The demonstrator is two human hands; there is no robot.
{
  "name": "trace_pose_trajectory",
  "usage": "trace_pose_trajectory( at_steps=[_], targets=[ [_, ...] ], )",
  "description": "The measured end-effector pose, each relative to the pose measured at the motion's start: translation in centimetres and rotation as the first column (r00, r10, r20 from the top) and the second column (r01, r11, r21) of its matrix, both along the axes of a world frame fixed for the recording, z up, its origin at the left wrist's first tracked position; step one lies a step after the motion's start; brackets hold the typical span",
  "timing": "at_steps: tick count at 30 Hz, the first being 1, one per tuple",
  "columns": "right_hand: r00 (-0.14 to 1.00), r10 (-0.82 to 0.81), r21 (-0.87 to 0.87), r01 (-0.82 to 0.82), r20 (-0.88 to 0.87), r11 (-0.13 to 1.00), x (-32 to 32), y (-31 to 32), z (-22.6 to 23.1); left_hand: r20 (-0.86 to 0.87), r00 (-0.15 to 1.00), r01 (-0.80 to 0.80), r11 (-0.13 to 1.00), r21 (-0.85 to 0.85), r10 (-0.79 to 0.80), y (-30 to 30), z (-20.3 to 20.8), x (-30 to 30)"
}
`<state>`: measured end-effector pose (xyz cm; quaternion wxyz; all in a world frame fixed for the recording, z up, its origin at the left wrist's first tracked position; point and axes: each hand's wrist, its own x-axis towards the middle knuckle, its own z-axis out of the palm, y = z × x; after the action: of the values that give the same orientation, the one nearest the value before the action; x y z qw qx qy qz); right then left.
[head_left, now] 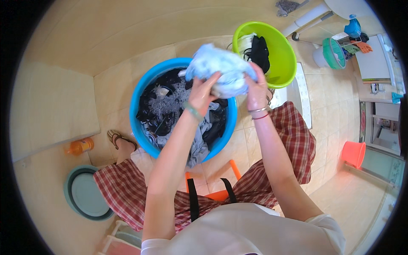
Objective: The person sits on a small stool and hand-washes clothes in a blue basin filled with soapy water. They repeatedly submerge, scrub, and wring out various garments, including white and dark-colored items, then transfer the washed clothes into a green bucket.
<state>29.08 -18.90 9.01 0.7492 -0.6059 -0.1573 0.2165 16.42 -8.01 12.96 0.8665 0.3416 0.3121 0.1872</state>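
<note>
A bunched-up light blue and white garment (219, 68) is held up between my two hands, above the far right rim of a blue tub (231, 123). My left hand (203, 92) grips its near left side, and my right hand (256, 88) grips its right side. Inside the tub, dark clothes (159, 91) lie in water with suds. A grey cloth (199, 140) hangs over the tub's near edge. Just beyond my right hand stands a lime green basin (282, 59) with black clothing (258, 54) and something white inside.
An orange bottle (80, 146) lies at the left near a grey-green basin (70, 191). A pink bucket (353, 154) is at the right. A white bucket with a green basin (333, 53) stands at the far right. Orange stool parts (235, 169) show between my knees.
</note>
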Motion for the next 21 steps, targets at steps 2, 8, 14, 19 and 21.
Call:
trace_pose_trajectory(
  at_steps=[2,8,14,19,21],
  targets=[
    [0.987,-0.163,0.057,0.163,0.007,0.985,2.9,-0.7,0.1,0.100,0.993,0.047,0.985,0.168,-0.064,0.1,-0.4,5.0],
    [0.907,-0.420,-0.007,0.421,0.033,0.907,9.6,-1.2,-4.6,0.145,0.986,0.072,0.996,0.050,-0.078,-0.8,-5.0,15.4],
    [0.834,0.137,-0.680,0.329,0.535,0.655,14.4,-3.9,-8.6,0.065,0.997,-0.040,0.978,0.205,0.028,-3.3,-6.0,14.7],
    [0.337,0.342,-0.470,0.747,0.877,0.470,5.5,1.4,-4.2,-0.100,0.964,-0.187,0.897,0.400,0.246,0.6,-11.6,5.8],
    [0.386,0.315,-0.467,0.412,0.867,0.782,1.6,4.1,-4.3,-0.180,0.903,-0.231,0.796,0.560,0.389,3.1,-14.0,0.3]
  ],
)
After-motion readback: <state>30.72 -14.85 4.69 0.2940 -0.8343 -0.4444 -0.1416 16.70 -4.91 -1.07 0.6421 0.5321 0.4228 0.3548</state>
